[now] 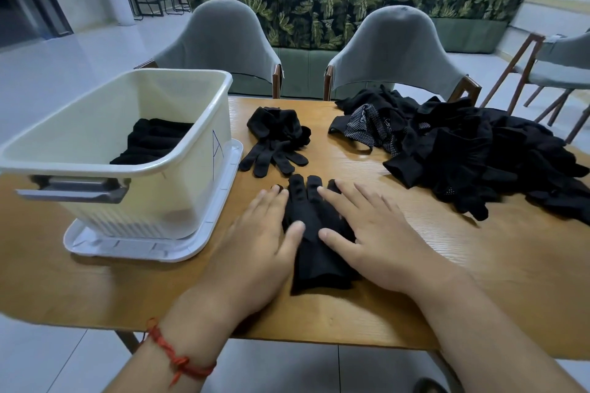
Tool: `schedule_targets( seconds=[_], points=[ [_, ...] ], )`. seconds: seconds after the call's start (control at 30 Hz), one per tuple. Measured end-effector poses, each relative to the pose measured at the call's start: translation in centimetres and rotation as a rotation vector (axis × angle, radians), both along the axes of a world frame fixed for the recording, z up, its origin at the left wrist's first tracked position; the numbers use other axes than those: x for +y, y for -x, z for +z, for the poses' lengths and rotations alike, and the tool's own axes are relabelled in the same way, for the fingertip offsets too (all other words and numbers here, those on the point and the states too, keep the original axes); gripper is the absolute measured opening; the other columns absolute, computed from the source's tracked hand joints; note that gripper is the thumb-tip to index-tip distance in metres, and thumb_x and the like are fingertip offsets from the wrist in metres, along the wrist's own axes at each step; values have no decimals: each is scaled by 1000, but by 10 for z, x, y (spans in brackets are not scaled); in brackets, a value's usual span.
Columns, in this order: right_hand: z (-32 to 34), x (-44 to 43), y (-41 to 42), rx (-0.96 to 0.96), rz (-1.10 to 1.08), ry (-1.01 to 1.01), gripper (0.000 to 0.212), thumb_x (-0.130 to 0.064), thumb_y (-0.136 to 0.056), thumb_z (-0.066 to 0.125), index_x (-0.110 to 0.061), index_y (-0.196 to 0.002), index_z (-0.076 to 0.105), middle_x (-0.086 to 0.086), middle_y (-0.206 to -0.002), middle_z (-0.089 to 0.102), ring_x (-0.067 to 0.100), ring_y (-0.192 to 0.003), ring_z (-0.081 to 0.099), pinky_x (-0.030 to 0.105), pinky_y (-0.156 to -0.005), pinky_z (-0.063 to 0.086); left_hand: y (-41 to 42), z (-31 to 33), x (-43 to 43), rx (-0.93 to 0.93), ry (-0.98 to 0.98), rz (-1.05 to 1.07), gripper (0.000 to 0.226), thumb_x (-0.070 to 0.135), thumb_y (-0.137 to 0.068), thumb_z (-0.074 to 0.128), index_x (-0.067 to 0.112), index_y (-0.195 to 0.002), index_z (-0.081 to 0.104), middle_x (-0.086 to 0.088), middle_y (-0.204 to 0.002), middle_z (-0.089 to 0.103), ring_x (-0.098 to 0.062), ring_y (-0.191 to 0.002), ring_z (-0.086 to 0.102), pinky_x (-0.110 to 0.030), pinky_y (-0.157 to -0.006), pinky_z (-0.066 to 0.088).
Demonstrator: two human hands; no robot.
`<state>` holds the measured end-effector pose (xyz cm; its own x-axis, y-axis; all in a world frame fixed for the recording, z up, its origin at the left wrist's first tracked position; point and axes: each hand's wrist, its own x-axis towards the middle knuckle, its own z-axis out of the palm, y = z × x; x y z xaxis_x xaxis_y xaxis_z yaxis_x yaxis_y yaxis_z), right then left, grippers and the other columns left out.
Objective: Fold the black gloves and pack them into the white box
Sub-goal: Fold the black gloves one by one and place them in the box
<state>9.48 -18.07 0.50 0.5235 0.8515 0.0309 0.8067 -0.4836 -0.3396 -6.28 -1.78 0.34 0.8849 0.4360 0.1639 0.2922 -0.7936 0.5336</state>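
Observation:
A black glove (pixel 311 226) lies flat on the wooden table (pixel 479 281) in front of me, fingers pointing away. My left hand (pixel 255 246) presses on its left side with straight fingers. My right hand (pixel 373 233) lies flat on its right side. Another black glove pair (pixel 276 140) lies loose further back. A big heap of black gloves (pixel 463 150) covers the right of the table. The white box (pixel 127 150) stands at the left, with folded black gloves (pixel 153 140) inside.
The box stands on its white lid (pixel 153 249), and a grey handle (pixel 73 190) faces me. Two grey chairs (pixel 223 41) stand behind the table, a third at the far right. People sit far behind a leaf-patterned sofa.

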Motion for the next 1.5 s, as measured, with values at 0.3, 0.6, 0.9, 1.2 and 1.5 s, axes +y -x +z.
schedule_targets(
  seconds=[0.3, 0.6, 0.9, 1.2, 1.5],
  points=[
    [9, -28, 12, 71, 210, -356, 19, -49, -94, 73, -39, -110, 75, -27, -119, 63, 9, -127, 55, 17, -102, 40, 12, 5, 13, -122, 33, -135, 33, 23, -96, 69, 44, -119, 58, 20, -104, 62, -5, -96, 60, -17, -76, 48],
    [11, -33, 18, -89, 346, -264, 23, -58, -90, 76, -41, -105, 77, -27, -115, 64, 4, -107, 62, 30, -85, 53, 11, 4, 13, -113, -77, -257, 27, 24, -94, 66, 42, -114, 63, 28, -129, 53, -2, -128, 52, -36, -105, 48],
    [6, -28, 22, -153, 316, -339, 7, -37, -88, 73, -31, -89, 78, -21, -98, 69, 8, -93, 65, 37, -72, 56, 11, -2, 14, -52, -64, -373, 54, 21, -94, 56, 43, -143, 55, 32, -148, 52, 5, -148, 38, -37, -121, 38],
    [11, -32, 21, -186, 367, -263, 11, -42, -90, 74, -34, -96, 78, -22, -103, 69, 5, -95, 63, 31, -76, 54, 12, 1, 14, -37, -12, -370, 49, 22, -98, 62, 45, -141, 57, 36, -148, 51, 7, -147, 37, -34, -121, 37],
    [15, -27, 23, 228, 171, -494, 6, -33, -92, 74, -32, -97, 75, -12, -96, 72, 17, -96, 68, 36, -80, 54, 11, 1, 14, -103, 20, -379, 42, 26, -93, 77, 42, -131, 66, 28, -131, 65, -1, -132, 57, -36, -111, 46]
  ],
)
